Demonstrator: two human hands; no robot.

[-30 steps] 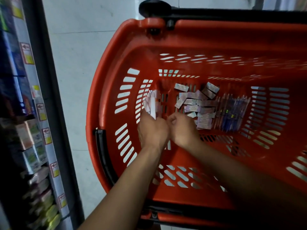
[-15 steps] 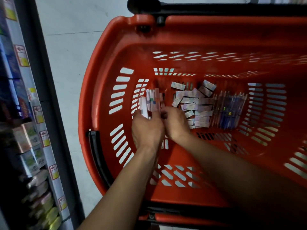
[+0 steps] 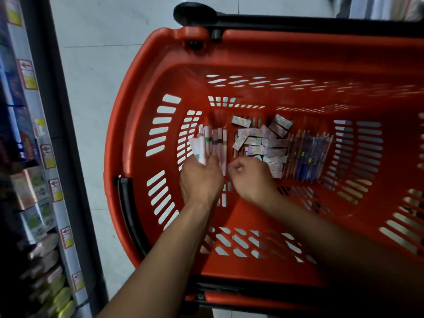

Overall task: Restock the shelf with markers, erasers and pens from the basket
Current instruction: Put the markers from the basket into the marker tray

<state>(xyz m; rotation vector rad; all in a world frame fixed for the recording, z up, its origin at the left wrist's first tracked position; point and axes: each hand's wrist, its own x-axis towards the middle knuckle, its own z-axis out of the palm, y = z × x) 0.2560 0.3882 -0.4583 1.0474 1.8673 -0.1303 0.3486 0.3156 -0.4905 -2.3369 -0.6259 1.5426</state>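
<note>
Both my hands are down inside the red basket (image 3: pixel 142 115). My left hand (image 3: pixel 199 180) grips a bundle of white markers (image 3: pixel 202 145) that fan upward from its fingers. More markers (image 3: pixel 221 143) with coloured bands lie on the basket floor just right of the bundle. My right hand (image 3: pixel 250 177) is curled beside them; whether it pinches a marker I cannot tell. A pile of small boxed erasers (image 3: pixel 263 143) lies in the middle of the basket floor. Blue and brown pens (image 3: pixel 307 154) lie to their right.
A store shelf (image 3: pixel 41 180) with price tags and packaged goods runs down the left edge. Pale floor tiles (image 3: pixel 91 88) separate it from the basket. The basket's black handle (image 3: pixel 298 21) crosses the top.
My left hand has gathered more markers into its bundle and moved slightly left. My right hand has drawn a little apart from it. The view shifted slightly.
</note>
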